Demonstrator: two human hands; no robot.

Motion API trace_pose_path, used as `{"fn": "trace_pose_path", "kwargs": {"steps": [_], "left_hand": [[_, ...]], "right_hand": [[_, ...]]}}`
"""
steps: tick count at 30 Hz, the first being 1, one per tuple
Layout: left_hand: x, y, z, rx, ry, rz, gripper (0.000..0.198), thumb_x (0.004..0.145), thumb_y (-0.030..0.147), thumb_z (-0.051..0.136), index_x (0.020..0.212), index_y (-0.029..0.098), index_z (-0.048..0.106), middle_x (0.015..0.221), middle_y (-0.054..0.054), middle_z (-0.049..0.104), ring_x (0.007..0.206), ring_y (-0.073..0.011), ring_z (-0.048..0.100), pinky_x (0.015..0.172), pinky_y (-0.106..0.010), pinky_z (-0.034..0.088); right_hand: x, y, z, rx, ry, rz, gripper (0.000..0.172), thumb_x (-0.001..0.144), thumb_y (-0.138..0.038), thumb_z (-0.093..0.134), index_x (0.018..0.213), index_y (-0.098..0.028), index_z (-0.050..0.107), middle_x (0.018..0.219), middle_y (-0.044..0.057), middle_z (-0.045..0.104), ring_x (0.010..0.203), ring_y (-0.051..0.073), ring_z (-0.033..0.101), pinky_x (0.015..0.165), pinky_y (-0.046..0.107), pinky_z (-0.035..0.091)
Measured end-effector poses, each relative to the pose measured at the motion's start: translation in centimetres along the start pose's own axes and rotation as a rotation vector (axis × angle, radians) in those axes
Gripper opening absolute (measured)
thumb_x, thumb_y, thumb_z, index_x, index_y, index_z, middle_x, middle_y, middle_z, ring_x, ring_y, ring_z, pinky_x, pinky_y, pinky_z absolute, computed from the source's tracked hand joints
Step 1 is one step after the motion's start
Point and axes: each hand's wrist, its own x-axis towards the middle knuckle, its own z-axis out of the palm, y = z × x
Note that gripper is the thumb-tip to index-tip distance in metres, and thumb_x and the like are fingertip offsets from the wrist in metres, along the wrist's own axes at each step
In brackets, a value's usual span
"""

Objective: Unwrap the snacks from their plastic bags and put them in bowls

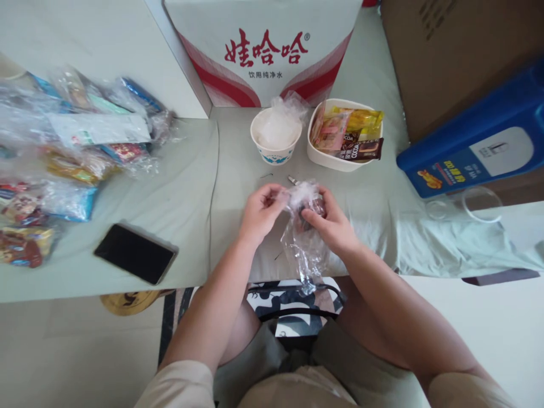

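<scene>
Both hands meet over the table's front edge on a clear plastic bag (302, 249) that hangs down toward my lap. My left hand (260, 212) pinches the bag's crumpled top. My right hand (331, 224) is closed around the bag with a small dark red item (318, 207) inside it. Just beyond the hands lies a small metal piece (293, 180). Behind them stand a white paper bowl (275, 148) stuffed with clear plastic and a white tray (335, 160) holding several wrapped snacks.
A black phone (135, 253) lies at the left front. Bagged snack packs (63, 164) are piled at the far left. A white-and-red water carton (266, 51) stands at the back, a blue box (476, 136) and a cardboard box (450, 51) at the right.
</scene>
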Motion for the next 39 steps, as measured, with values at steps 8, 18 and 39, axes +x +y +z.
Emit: {"fn": "trace_pose_path", "kwargs": {"steps": [8, 18, 39], "left_hand": [[1.1, 1.1, -1.4, -0.388, 0.220, -0.049, 0.029, 0.071, 0.041, 0.086, 0.084, 0.021, 0.069, 0.075, 0.001, 0.066, 0.061, -0.0103, 0.057, 0.055, -0.023, 0.045], [-0.8, 0.0, -0.3, -0.051, -0.280, -0.181, 0.052, 0.066, 0.041, 0.093, 0.105, 0.019, 0.066, 0.109, -0.006, 0.074, 0.094, -0.0192, 0.069, 0.083, -0.032, 0.055], [-0.1, 1.2, -0.3, -0.246, 0.028, -0.247, 0.024, 0.071, 0.032, 0.078, 0.092, 0.021, 0.074, 0.078, -0.001, 0.074, 0.065, -0.0164, 0.067, 0.057, -0.028, 0.055]], "right_hand": [[-0.1, -0.9, 0.8, 0.228, 0.076, 0.150, 0.048, 0.072, -0.041, 0.081, 0.109, -0.028, 0.054, 0.087, -0.004, 0.066, 0.065, 0.013, 0.060, 0.056, 0.027, 0.054], [0.3, 0.5, 0.8, -0.358, 0.105, -0.170, 0.038, 0.097, -0.058, 0.049, 0.094, -0.024, 0.067, 0.102, 0.008, 0.063, 0.104, 0.025, 0.062, 0.100, 0.044, 0.051], [-0.7, -0.8, -0.5, -0.562, 0.451, -0.643, 0.017, 0.088, -0.023, 0.058, 0.104, -0.027, 0.063, 0.102, 0.008, 0.063, 0.096, 0.025, 0.062, 0.090, 0.045, 0.052]]}}
